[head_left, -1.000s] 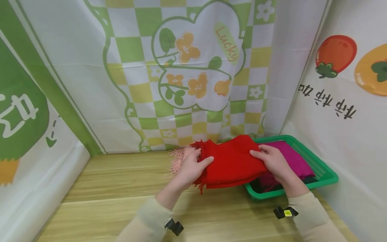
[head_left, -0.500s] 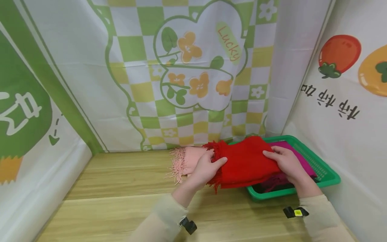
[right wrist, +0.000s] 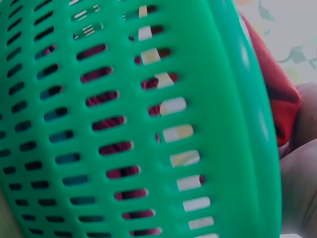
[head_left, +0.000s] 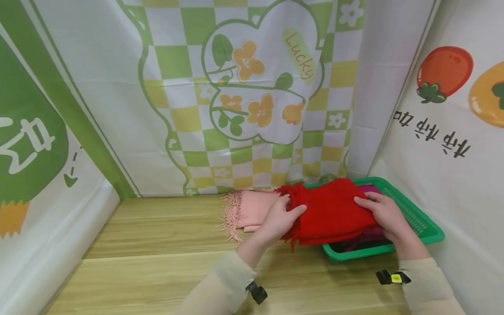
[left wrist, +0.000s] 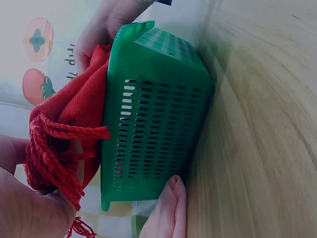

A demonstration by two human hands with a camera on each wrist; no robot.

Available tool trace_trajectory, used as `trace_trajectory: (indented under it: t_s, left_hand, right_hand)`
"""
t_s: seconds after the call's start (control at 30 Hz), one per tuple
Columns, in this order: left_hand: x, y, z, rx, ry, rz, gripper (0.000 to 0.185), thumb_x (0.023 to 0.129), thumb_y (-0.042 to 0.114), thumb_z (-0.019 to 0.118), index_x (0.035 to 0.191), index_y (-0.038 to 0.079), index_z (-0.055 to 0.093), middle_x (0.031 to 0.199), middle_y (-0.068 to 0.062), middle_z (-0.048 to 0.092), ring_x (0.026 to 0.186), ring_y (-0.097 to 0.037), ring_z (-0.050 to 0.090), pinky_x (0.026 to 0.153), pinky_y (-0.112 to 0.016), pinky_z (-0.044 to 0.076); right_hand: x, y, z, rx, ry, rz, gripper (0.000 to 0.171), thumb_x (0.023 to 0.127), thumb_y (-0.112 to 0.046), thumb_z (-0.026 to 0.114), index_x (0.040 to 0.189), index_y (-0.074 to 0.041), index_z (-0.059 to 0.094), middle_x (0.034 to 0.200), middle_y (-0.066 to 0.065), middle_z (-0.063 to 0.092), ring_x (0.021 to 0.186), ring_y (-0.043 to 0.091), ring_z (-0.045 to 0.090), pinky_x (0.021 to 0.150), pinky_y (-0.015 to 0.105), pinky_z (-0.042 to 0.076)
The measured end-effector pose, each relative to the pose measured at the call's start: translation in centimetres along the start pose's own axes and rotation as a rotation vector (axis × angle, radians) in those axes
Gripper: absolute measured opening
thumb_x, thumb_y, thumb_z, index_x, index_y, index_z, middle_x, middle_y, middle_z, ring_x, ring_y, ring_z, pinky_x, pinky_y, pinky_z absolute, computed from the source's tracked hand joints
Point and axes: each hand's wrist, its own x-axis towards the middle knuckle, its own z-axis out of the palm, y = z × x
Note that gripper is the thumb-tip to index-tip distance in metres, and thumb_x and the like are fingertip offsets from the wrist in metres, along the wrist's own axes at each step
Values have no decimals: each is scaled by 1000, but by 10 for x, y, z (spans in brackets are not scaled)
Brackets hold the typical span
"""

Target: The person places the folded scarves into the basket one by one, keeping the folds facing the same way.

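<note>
A folded red scarf (head_left: pixel 334 212) with fringe at its left end spans both hands, over the left part of a green basket (head_left: pixel 356 254). My left hand (head_left: pixel 280 218) pinches the fringed end, thumb on top. At the other end my right hand (head_left: pixel 386 214) grips the folded edge, also thumb uppermost. In the left wrist view the red fringe (left wrist: pixel 52 153) hangs between thumb and fingers, beside the basket's rim. Magenta cloth (head_left: pixel 372 189) lies in the basket, mostly hidden under the red scarf. The right wrist view shows the slotted basket wall (right wrist: pixel 223 124) with the hand beyond it.
A folded pink scarf (head_left: pixel 257 208) with fringe lies on the wooden table (head_left: pixel 157 236), left of the basket and partly behind the left hand. A checkered curtain (head_left: pixel 252 166) closes off the back, and a white printed wall (head_left: pixel 445 188) stands close at the right.
Both hands have moved right with the red scarf, so it covers more of the basket. More of the pink scarf has come into sight at the left.
</note>
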Motion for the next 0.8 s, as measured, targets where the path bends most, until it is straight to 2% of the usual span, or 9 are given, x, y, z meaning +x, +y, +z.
trace_trajectory:
  t_s: [0.23, 0.33, 0.4, 0.47, 0.57, 0.63, 0.8]
  left_hand:
    - [7, -1, 10, -8, -19, 14, 41, 108, 30, 73, 142, 6, 66, 128, -2, 73, 115, -16, 67, 106, -41, 56]
    - [9, 1, 13, -10, -19, 16, 42, 108, 29, 73, 143, 7, 66, 130, -1, 72, 117, -15, 66, 108, -41, 56]
    - [11, 2, 16, -12, -23, 11, 40, 109, 28, 73, 142, 7, 66, 129, 0, 72, 116, -15, 66, 107, -41, 55]
    - [13, 3, 19, -10, -32, 3, 35, 109, 28, 73, 137, 8, 67, 124, 1, 72, 112, -14, 66, 104, -39, 56]
    - [17, 3, 23, 31, -33, 4, 29, 108, 28, 74, 127, 7, 68, 114, 1, 71, 104, -13, 65, 98, -36, 56]
    - [20, 4, 26, 72, -30, 7, 29, 107, 28, 75, 124, 4, 68, 111, -1, 70, 100, -13, 64, 96, -35, 56]
    - [26, 10, 33, 122, -25, -12, 42, 108, 28, 74, 137, -2, 64, 126, -6, 70, 113, -18, 65, 103, -39, 56]
  right_hand:
    - [2, 8, -11, 27, -4, 19, 68, 114, -41, 64, 158, 7, 49, 120, -5, 66, 90, 10, 69, 78, 29, 61]
    - [2, 8, -15, 33, -3, 33, 74, 114, -43, 62, 164, 8, 42, 140, 9, 62, 95, 7, 66, 80, 27, 61]
    - [2, 8, -18, 32, -3, 47, 80, 115, -44, 61, 168, 9, 35, 158, 22, 49, 102, 6, 62, 82, 25, 60]
    - [2, 8, -21, 35, -3, 61, 84, 115, -46, 59, 170, 9, 29, 171, 30, 32, 110, 6, 57, 84, 23, 59]
    - [3, 9, -26, 34, 0, 76, 86, 115, -47, 59, 172, 8, 25, 178, 32, 20, 118, 10, 50, 85, 20, 57]
    - [3, 11, -30, 36, 4, 78, 86, 115, -47, 59, 172, 8, 25, 178, 32, 19, 122, 13, 48, 86, 19, 57]
    - [7, 14, -39, 35, -9, 83, 88, 115, -49, 58, 172, 8, 23, 178, 31, 18, 127, 17, 46, 87, 17, 54]
